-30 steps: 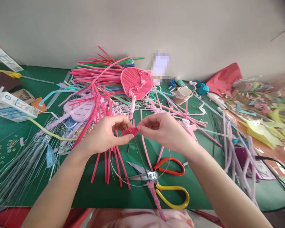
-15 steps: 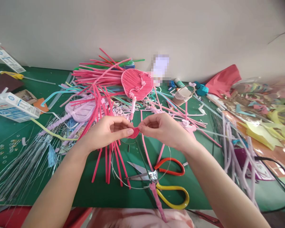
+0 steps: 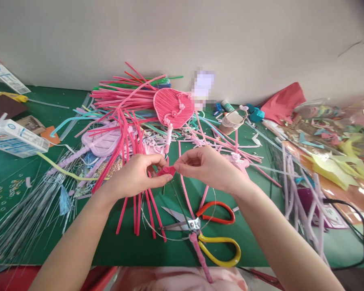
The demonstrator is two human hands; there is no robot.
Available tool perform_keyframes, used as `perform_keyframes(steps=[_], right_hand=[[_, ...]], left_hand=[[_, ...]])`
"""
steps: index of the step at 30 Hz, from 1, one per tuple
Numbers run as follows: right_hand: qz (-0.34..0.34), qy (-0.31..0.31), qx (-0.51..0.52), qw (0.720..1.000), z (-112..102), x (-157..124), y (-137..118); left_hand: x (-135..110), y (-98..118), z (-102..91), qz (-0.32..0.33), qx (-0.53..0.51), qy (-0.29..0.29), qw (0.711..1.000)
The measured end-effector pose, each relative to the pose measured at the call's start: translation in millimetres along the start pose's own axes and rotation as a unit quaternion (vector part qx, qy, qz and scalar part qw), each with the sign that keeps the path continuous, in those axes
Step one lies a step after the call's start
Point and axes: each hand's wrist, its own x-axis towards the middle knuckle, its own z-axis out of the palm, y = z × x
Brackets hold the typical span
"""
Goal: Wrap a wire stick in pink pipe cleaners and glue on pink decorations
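Observation:
My left hand point(image 3: 138, 173) pinches a small red-pink fuzzy piece point(image 3: 168, 171), like a folded pipe cleaner, between thumb and fingers. The fingertips of my right hand point(image 3: 204, 166) close on the same piece at its right end. A thin dark wire point(image 3: 180, 202) runs from just under the piece down to a pink wrapped stem point(image 3: 202, 258) at the table's front edge. Below my hands lie open scissors point(image 3: 195, 223) with one red-orange and one yellow handle, blades pointing left. Pink-red pipe cleaners point(image 3: 138, 214) extend out from beneath my left hand.
Behind my hands lies a pink-red fan point(image 3: 173, 108) with small flowers, beside bundled pipe cleaners point(image 3: 118, 97). On the left are a milk carton point(image 3: 16, 137) and a wire bundle point(image 3: 33, 210). Paper scraps point(image 3: 330, 165) and lilac pipe cleaners point(image 3: 288, 182) lie right. A paper cup point(image 3: 232, 121) stands behind.
The red-pink piece has turned in my fingertips and now looks narrower and more crumpled. My left hand has lowered slightly. The whole view has shifted a little.

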Motion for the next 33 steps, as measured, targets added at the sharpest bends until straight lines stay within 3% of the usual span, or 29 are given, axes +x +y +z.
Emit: perform_keyframes(steps=[6,10,13,20,25,33], right_hand=[[-0.026,0.023,0.029,0.999,2,4,7],[-0.039,0.077,0.161,0.983,9,-9,21],[-0.007,0.034,0.255,0.966,19,-24,35],[0.024,0.042,0.439,0.897,35,-42,60],[-0.037,0.03,0.548,0.835,40,-54,72],[0.074,0.122,0.477,0.867,63,-66,71]], left_hand=[[3,2,1.6,-0.015,-0.02,0.02,0.999],[5,9,-5.6,-0.028,-0.117,0.058,0.991],[5,19,-11.8,-0.031,-0.138,0.052,0.989],[11,29,-13.3,-0.01,-0.147,0.024,0.989],[17,25,-16.5,-0.01,-0.129,0.022,0.991],[22,29,-14.3,-0.032,-0.126,0.001,0.991]])
